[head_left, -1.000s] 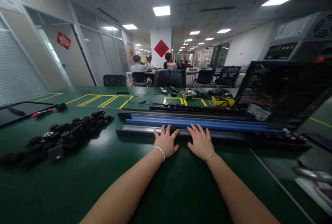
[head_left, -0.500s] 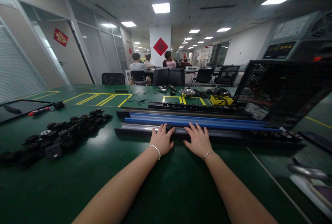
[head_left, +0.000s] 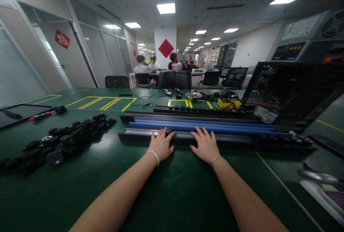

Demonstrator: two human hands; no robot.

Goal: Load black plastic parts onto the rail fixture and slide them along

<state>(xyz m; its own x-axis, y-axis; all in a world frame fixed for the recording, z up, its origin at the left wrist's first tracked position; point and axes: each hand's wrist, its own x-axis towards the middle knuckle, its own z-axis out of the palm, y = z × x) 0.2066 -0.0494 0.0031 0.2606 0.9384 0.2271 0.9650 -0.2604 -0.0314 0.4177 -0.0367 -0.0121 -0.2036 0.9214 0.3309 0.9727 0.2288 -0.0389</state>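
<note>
A long dark rail (head_left: 231, 139) with a shiny grey channel lies crosswise before me on the green table. My left hand (head_left: 162, 145) rests on its left half, fingers stretched forward over the channel and thumb spread. A small black piece (head_left: 168, 130) sits in the channel between that hand's index finger and thumb; whether they touch it, I cannot tell. Farther right, my right hand (head_left: 206, 146) lies over the same rail with fingers spread, holding nothing visible. Directly behind runs a blue rail (head_left: 242, 126).
A heap of black parts (head_left: 72, 137) covers the table's left side, near a red-handled tool (head_left: 40, 116). Behind the rails stand a metal bowl (head_left: 193, 96) and a yellow box (head_left: 229, 104). An open computer case (head_left: 298, 88) rises at right. People (head_left: 142, 68) sit farther back.
My left hand has slid a little to the left along the rail, and the small black piece has shifted left with it. My right hand has stayed nearly in place.
</note>
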